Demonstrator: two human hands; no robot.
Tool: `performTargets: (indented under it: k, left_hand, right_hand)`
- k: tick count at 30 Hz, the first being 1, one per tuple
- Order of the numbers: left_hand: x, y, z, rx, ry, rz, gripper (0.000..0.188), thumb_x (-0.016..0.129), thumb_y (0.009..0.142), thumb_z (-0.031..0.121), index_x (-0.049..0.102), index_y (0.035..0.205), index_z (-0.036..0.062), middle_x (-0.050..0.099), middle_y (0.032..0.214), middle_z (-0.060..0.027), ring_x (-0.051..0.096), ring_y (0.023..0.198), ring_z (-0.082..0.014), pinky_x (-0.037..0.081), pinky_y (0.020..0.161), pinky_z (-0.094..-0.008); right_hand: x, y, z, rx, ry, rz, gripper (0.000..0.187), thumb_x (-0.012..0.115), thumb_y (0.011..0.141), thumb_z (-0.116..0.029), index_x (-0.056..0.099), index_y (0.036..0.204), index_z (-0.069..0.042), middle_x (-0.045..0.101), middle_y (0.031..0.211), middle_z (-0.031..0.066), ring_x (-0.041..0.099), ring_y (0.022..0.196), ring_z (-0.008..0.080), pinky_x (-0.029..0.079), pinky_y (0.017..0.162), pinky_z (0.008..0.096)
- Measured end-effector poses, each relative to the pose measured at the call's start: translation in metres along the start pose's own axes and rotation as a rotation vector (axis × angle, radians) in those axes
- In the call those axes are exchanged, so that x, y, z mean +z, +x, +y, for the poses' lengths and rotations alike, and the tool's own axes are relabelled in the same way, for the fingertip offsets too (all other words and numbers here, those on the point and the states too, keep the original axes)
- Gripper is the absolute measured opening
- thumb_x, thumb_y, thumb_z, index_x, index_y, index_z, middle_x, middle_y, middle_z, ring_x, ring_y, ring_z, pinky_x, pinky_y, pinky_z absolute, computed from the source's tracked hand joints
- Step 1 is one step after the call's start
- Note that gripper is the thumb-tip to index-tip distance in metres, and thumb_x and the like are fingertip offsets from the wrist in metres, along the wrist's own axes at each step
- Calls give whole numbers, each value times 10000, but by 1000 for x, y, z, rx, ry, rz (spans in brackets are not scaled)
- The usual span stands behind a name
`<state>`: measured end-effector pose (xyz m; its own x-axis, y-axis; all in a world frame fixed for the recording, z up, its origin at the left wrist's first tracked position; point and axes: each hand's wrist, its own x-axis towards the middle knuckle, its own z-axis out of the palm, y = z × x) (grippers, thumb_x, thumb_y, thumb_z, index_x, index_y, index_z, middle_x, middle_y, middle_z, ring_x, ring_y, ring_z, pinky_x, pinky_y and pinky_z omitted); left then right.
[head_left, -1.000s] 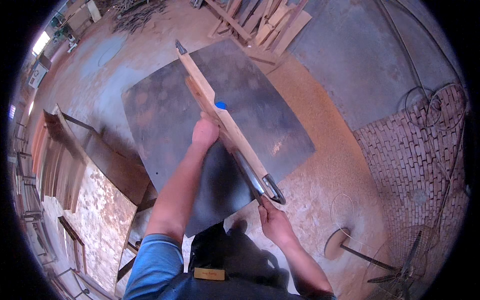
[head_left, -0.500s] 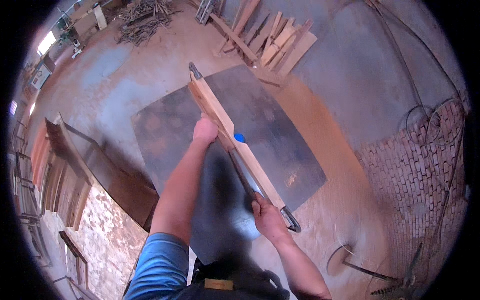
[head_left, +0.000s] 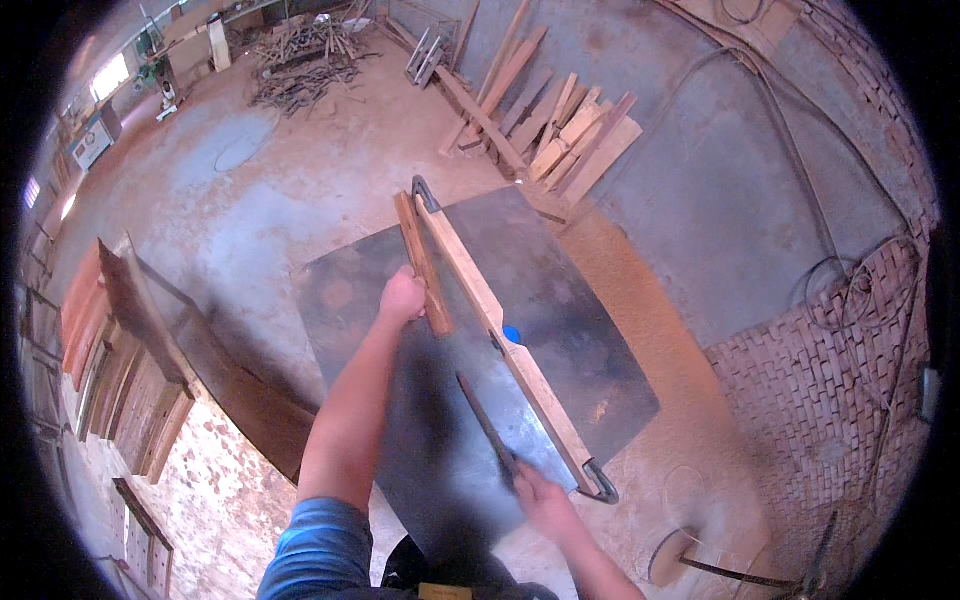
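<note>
While the left hand [head_left: 403,295] grips a reddish wooden strip [head_left: 417,250] in the head view, the right hand [head_left: 548,500] is wrapped around a dark rod [head_left: 485,422]; both things are left of a pale wooden bar [head_left: 548,400] spanning the dark table [head_left: 565,270]; firm grips and slow, separate handling would probably avoid knocks.

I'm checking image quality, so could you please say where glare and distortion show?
In the head view, pale glare shows on the dark tabletop between the dark rod and long wooden bar; in the same view, fisheye distortion bows the tabletop's edges.
</note>
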<state>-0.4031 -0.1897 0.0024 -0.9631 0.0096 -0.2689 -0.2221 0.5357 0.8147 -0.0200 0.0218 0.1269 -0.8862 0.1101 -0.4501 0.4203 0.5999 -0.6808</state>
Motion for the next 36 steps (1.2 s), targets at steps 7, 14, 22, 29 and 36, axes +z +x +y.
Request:
performTargets:
  k: [7,14,22,29,36]
  left_hand:
    - [-86,-100,-22,234,535,-42,312,544,935,289,622,1069,18,697,923,-232,691,904,-395,526,801,-517]
    - [-82,-144,15,-21,708,95,335,569,908,298,632,1080,16,699,994,-219,670,1000,-376,527,852,-487]
    - [-120,-258,-28,-75,-641,-60,204,585,902,101,624,1076,2,672,921,-46,621,766,-143,510,745,-291]
    - [-168,-427,-57,-70,-1017,33,277,647,849,39,586,1119,18,680,964,-103,688,829,-232,577,782,-379]
    - [-188,-533,-91,-21,-1315,204,419,592,923,312,545,1208,9,638,948,-124,661,789,-251,571,706,-367]
  right_hand:
    - [7,-116,57,349,265,-124,468,493,1014,-307,485,1441,-115,654,1051,198,659,928,249,508,847,374]
    - [1,-118,61,289,189,-115,441,505,1008,-265,508,1414,-92,642,780,133,644,716,173,530,701,335]
    - [-6,-125,90,7,60,-16,415,504,1008,-185,516,1396,-38,567,683,37,564,622,125,492,602,294]
    - [17,-143,122,-5,221,-180,406,499,1005,-209,540,1391,-91,600,713,51,580,656,127,497,634,298]
    - [28,-151,112,-140,219,-265,411,468,1013,-173,516,1406,-63,512,657,-28,496,562,69,429,518,256]
